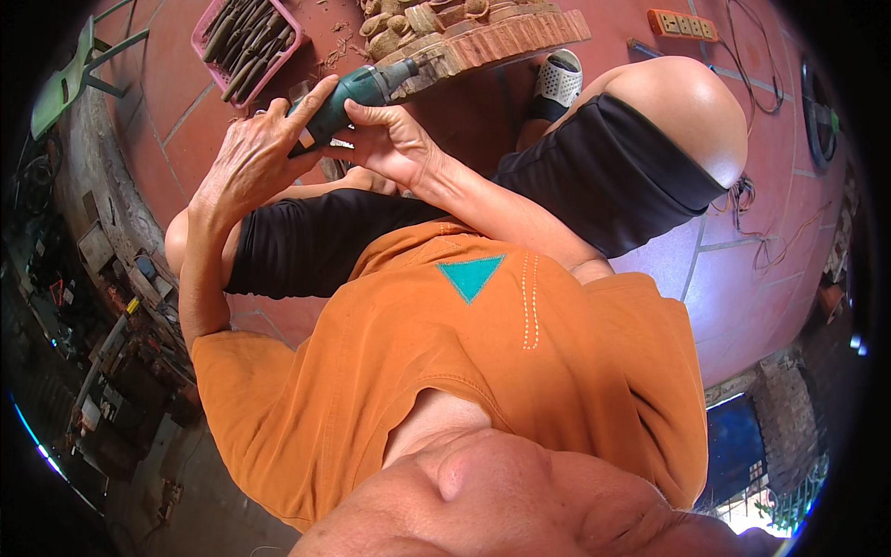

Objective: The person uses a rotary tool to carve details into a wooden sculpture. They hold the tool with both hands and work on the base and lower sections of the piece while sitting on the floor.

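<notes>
Both hands are on a teal-green, tube-shaped die grinder (362, 91), tilted with its dark nose up and to the right. My left hand (243, 153) grips the rear of its body, the index finger stretched along the casing. From the other side my right hand (394, 147) holds it, thumb against the casing and fingers curled underneath. The nose points at the edge of a carved wooden piece (506, 45) with rounded relief; whether a bit touches the wood is too small to tell.
A pink basket (299, 45) full of dark chisels stands on the red tiled floor at the far left. Wood shavings lie beside it. An orange power strip (683, 25) with cords is at the far right, a green chair (70, 79) at the left. My bent knees flank the work.
</notes>
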Demonstrator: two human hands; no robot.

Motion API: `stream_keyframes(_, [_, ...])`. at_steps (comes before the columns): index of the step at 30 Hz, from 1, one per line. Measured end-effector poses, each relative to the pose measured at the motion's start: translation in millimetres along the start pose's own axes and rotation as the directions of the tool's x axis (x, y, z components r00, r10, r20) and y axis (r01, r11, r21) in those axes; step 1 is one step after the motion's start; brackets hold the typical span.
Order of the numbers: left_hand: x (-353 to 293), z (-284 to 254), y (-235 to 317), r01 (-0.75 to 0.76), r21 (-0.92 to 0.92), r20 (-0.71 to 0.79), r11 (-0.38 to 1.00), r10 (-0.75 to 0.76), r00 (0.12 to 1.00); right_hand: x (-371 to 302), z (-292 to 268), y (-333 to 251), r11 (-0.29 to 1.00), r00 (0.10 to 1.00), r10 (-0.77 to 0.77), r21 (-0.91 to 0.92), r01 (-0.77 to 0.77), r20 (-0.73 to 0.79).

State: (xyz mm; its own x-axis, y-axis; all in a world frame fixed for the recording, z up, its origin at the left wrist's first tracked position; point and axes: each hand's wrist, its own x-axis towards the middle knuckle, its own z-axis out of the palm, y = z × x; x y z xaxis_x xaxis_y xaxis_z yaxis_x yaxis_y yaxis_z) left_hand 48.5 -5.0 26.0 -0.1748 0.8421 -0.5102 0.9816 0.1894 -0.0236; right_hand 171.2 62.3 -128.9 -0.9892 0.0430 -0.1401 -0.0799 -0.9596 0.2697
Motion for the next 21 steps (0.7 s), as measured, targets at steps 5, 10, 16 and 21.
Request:
stream_keyframes(5, [-1.1, -0.6, 1.4, -0.001, 0.007, -0.011, 1.000, 0.001, 1.000, 0.0, 0.5, -0.3, 1.000, 1.000, -0.010, -0.022, 0.010, 0.000])
stream_keyframes(10, [-2.4, -2.2, 3.2, -0.014, -0.007, -0.027, 1.000, 0.014, 1.000, 2.2, -1.6, -0.6, 1.000, 1.000, -0.003, -0.024, 0.003, 0.015])
stream_keyframes(16, [-2.4, 0.2, 2.8, 0.014, 0.015, -0.009, 1.000, -0.014, 1.000, 2.7, -3.9, 0.1, 1.000, 1.000, -0.006, -0.026, 0.006, 0.011])
stream_keyframes(21, [-1.5, -1.5, 1.6, -0.002, 0.002, -0.005, 1.000, 0.002, 1.000, 0.9, -1.2, 0.9, 1.000, 1.000, -0.007, -0.013, 0.007, -0.010])
